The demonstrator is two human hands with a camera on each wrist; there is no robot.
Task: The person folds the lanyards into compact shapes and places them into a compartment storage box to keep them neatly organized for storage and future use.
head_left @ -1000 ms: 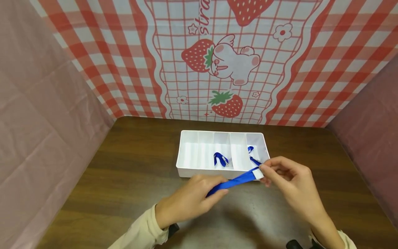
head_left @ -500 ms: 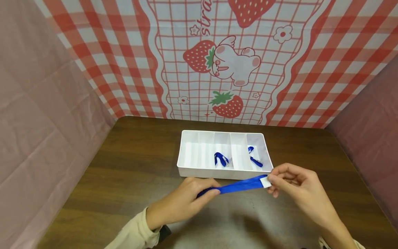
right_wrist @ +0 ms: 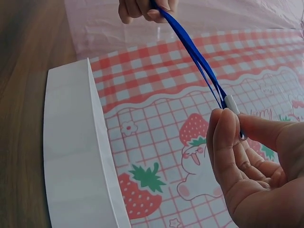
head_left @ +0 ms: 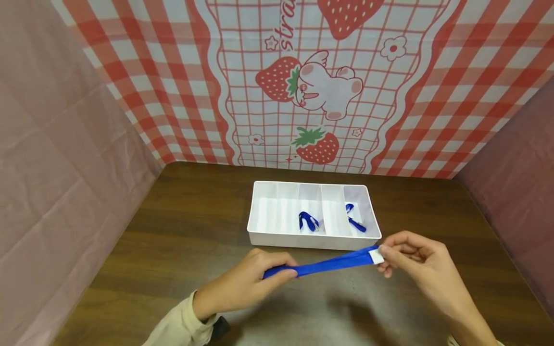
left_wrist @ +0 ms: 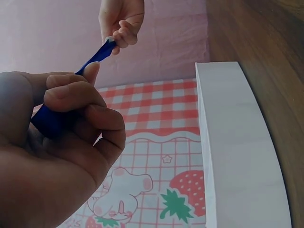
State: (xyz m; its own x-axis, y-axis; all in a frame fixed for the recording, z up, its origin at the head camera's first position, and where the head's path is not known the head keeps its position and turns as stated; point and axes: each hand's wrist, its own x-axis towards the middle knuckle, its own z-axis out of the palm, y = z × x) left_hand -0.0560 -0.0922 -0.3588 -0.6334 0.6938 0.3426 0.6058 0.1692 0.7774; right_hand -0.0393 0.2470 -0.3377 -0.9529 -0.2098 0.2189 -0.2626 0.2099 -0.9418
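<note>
A blue lanyard [head_left: 333,265] stretches between both hands in front of the tray, its ribbon folded lengthwise. My left hand [head_left: 248,283] grips the ribbon, with a bunched part inside the curled fingers in the left wrist view. At the other end, my right hand [head_left: 426,269] pinches near the white end piece [head_left: 376,256] between thumb and fingertips. In the right wrist view that end piece [right_wrist: 231,104] sits just above the fingertips, and the strands of the lanyard [right_wrist: 190,45] run up to the left hand [right_wrist: 142,8].
Behind the hands stands a white divided tray [head_left: 298,240] on the wooden table [head_left: 186,230]. A folded blue strap [head_left: 308,221] lies in a middle compartment, and blue strap pieces [head_left: 357,224] with metal parts lie in the rightmost one. A strawberry-patterned cloth [head_left: 173,96] hangs behind.
Both hands have drawn back toward the person and away from the tray, the left moving leftward and the right rightward. More of the lanyard now shows stretched between them.
</note>
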